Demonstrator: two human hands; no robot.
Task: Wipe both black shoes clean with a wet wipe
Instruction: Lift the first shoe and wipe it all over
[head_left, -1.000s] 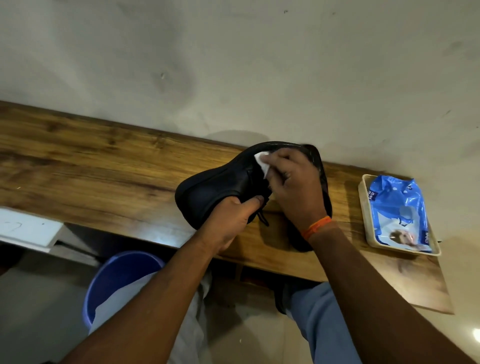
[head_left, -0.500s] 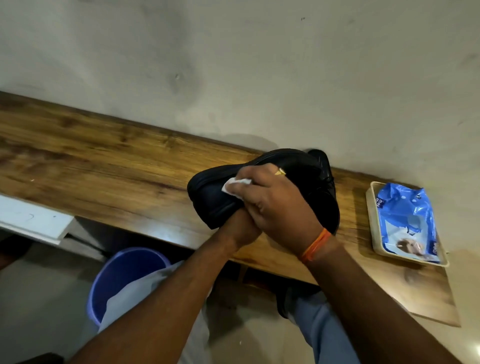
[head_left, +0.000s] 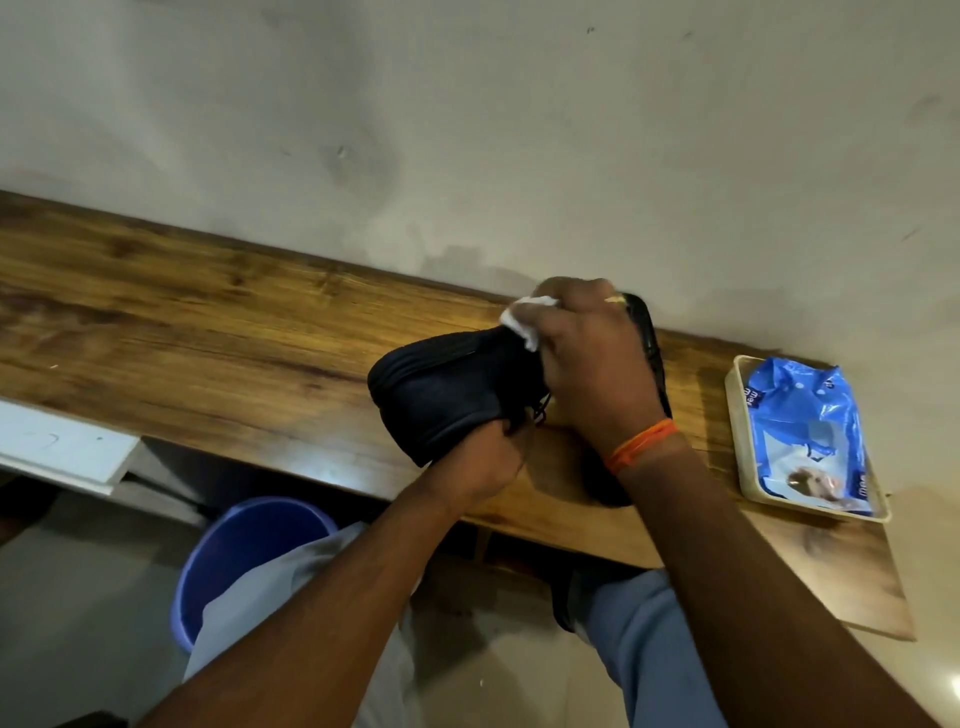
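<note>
My left hand (head_left: 488, 457) grips a black shoe (head_left: 441, 389) from below and holds it tilted above the wooden shelf (head_left: 208, 332), toe to the left. My right hand (head_left: 592, 364), with an orange thread on the wrist, presses a white wet wipe (head_left: 522, 319) against the shoe's upper rear part. A second black shoe (head_left: 647, 338) lies on the shelf behind my right hand, mostly hidden by it.
A cream tray (head_left: 737, 441) holding a blue wet-wipe pack (head_left: 810, 431) sits at the shelf's right end. A blue bucket (head_left: 244, 545) stands on the floor below the shelf, left of my knees. The wall runs right behind the shelf. A white board (head_left: 57, 447) juts out lower left.
My right hand has slid the wipe from the toe area back up toward the shoe's rear. The shoe has tilted more, with its sole edge turned toward me.
</note>
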